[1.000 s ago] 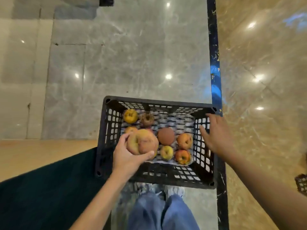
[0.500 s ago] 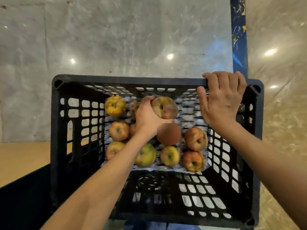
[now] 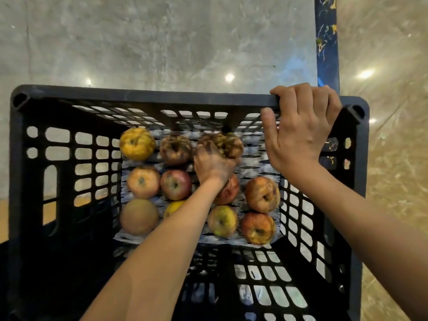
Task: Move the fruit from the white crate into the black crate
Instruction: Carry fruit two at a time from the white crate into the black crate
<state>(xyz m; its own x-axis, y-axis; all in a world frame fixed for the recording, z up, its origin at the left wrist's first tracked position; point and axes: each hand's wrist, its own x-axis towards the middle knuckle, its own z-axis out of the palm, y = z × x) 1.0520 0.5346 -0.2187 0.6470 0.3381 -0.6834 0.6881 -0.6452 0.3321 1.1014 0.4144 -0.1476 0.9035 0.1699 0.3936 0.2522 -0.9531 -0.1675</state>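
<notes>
The left grip [image 3: 212,164], at the end of an arm stretched deep into the black crate [image 3: 139,96], is curled round a mottled fruit [image 3: 231,144], apparently to set it in the far row. The other fruit [image 3: 143,181] lies nearer and to the left of it. Up and to the right, the right grip [image 3: 298,130] is clamped over the crate's far rim, probably to steady it. The white crate is out of view.

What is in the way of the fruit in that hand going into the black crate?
Nothing visible. The left hand holds the fruit low inside the black crate, in the far row beside other fruit.
</notes>
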